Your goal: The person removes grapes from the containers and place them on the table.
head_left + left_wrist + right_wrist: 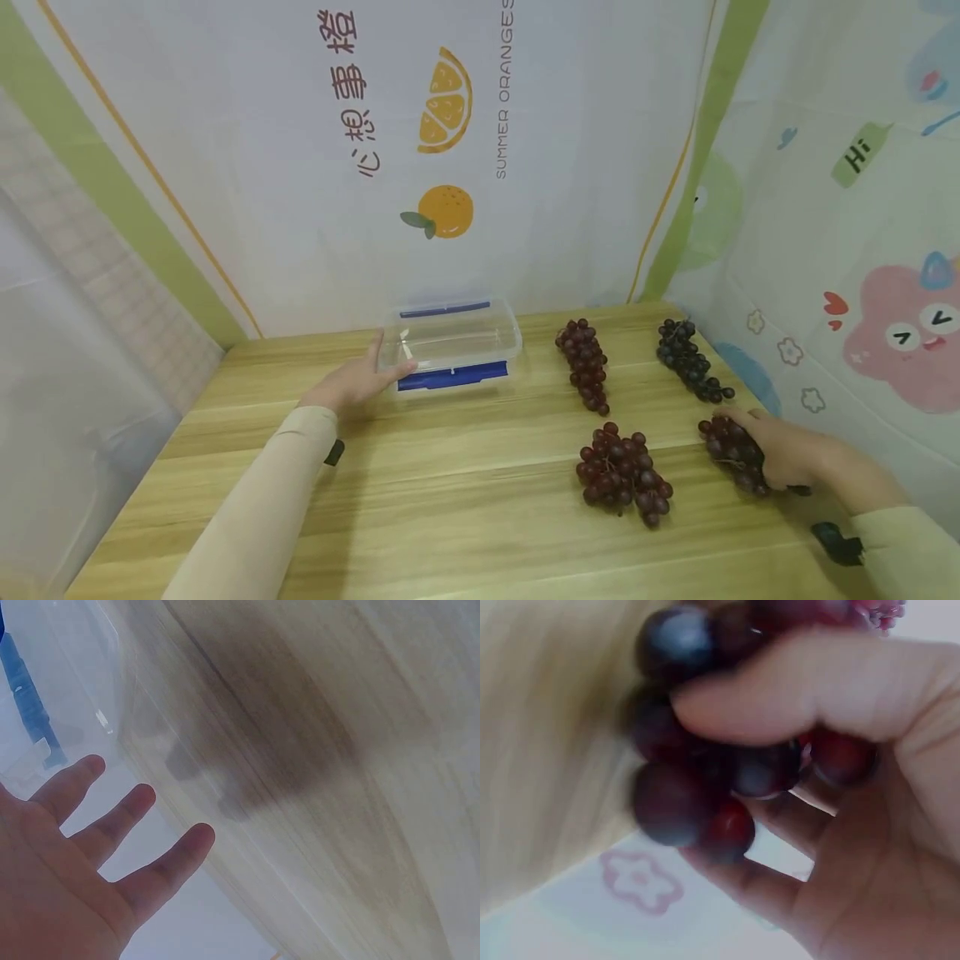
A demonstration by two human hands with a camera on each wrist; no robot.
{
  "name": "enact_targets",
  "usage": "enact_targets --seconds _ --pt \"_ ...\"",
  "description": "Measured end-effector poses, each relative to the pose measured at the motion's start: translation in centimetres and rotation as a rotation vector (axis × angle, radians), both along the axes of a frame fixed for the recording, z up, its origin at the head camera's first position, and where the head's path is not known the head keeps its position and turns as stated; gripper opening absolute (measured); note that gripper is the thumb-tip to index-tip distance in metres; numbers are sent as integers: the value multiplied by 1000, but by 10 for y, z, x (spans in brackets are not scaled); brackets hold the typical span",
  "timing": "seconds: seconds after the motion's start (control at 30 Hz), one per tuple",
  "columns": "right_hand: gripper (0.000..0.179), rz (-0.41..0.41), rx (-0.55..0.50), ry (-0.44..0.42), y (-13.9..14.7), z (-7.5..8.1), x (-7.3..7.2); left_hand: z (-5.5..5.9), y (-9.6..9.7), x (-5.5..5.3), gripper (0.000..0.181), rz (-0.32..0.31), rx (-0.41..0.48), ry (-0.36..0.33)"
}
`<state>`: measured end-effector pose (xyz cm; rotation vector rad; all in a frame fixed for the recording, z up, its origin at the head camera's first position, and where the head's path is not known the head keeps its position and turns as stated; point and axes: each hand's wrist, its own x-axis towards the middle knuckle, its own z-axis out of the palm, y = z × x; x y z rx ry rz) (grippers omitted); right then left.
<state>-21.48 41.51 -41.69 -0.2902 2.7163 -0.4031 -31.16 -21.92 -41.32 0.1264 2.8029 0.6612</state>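
My left hand (356,383) is at the left end of a clear plastic container (453,340) with blue side clips, its thumb over the front left corner. In the left wrist view, straight, spread fingers (112,825) show beside the container; the thumb is hidden there. My right hand (795,450) grips a bunch of dark red grapes (731,450) at the table's right side. Up close, the right wrist view has the thumb pressed over these grapes (671,802) and fingers curled beneath them.
On the wooden table (450,500) lie two more red grape bunches, one long (585,362) and one spread out (618,471). A black grape bunch (686,358) lies near the right edge. Printed cloths (570,167) hang behind and beside the table.
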Motion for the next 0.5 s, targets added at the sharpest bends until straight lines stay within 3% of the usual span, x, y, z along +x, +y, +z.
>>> enact_targets --seconds 0.13,0.2,0.4,0.5 --pt "90 67 69 150 10 -3 -1 0 -1 0 118 -3 1 -1" --pt "88 73 64 172 12 -2 0 0 -1 0 118 -12 0 0" --pt "114 -25 -63 -28 9 4 6 -2 -2 -2 118 -11 10 -11" --pt "123 -37 -63 -90 7 8 10 -3 -2 -2 118 -9 9 -12"
